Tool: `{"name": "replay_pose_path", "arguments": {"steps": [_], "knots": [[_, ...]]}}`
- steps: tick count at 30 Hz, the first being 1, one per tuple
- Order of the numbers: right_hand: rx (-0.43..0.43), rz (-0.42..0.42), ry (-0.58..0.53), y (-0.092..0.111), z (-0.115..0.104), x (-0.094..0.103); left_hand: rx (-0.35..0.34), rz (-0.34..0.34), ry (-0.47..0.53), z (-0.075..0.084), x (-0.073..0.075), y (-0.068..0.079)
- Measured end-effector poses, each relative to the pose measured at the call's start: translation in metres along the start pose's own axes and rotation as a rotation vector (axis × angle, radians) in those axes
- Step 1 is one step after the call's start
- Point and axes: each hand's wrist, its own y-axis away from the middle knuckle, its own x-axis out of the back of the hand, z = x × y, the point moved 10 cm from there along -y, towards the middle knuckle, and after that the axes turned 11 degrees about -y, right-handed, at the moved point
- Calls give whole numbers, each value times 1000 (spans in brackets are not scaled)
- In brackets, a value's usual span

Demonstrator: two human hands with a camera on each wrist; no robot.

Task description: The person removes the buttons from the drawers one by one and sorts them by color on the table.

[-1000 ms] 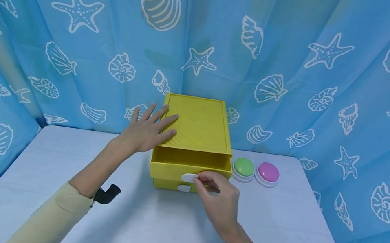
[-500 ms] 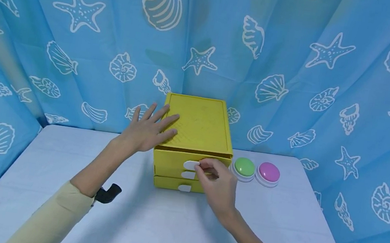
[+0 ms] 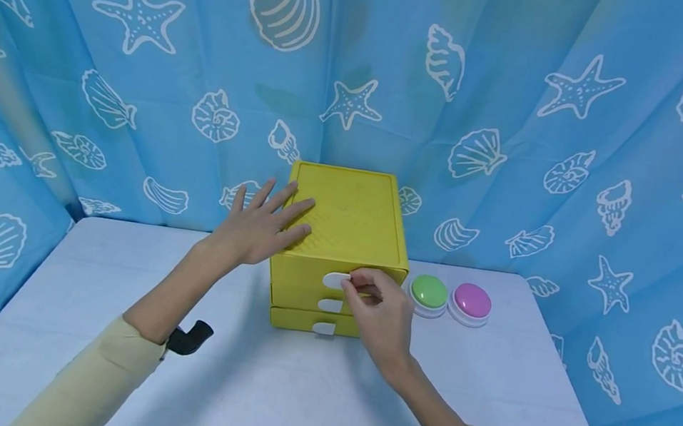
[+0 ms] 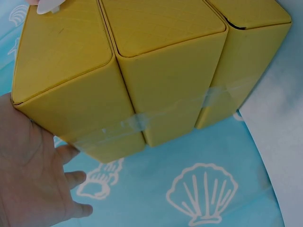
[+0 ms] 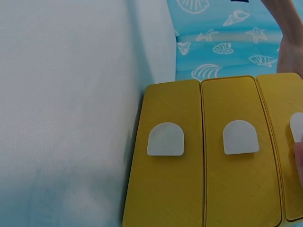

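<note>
A yellow three-drawer box stands on the table, its drawers level with one another at the front. My left hand lies with spread, straight fingers on the left part of the box's top. Thumb and fingers of my right hand pinch the white tab handle of the top drawer. Below it, the middle handle and the bottom handle show untouched in the right wrist view. From the left wrist, the box's side wall appears with clear tape across it.
To the right of the box, a green push button and a pink push button sit on white bases. A white cloth covers the table. Behind and beside it hangs a blue curtain printed with shells and starfish.
The right hand has pushed the top drawer from partly out to fully in, holding its handle throughout. The left hand has stayed on the box's top.
</note>
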Motion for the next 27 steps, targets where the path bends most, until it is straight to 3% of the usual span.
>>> {"name": "replay_pose_path", "arguments": {"steps": [17, 21, 27], "knots": [[-1, -3, -41, 3, 4, -2, 6, -5, -7, 1, 0, 0], [-55, -17, -80, 9, 10, -3, 9, -4, -5, 0, 0, 1], [-202, -10, -133, 19, 24, -3, 11, -4, -2, 0, 0, 0]]}}
